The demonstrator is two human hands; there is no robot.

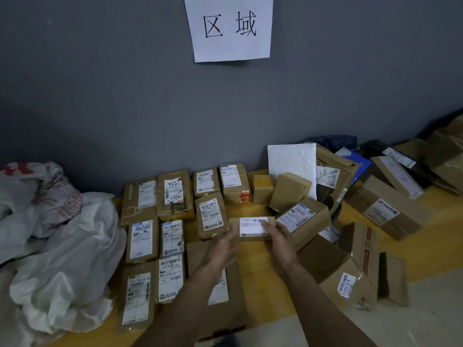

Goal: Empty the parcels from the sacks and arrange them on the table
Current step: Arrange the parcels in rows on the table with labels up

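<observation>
A small brown parcel (251, 227) with a white label is held between both hands just above the yellow table (253, 256). My left hand (221, 249) grips its left end and my right hand (279, 242) grips its right end. To the left, several labelled brown parcels (172, 196) lie flat in neat rows. A larger flat box (215, 291) lies under my left forearm. White crumpled sacks (62, 246) sit at the far left.
A loose heap of boxes (350, 261), a white padded mailer (292, 164) and dark bags (330, 141) fills the right side. A grey wall with a paper sign (229, 26) stands right behind the table.
</observation>
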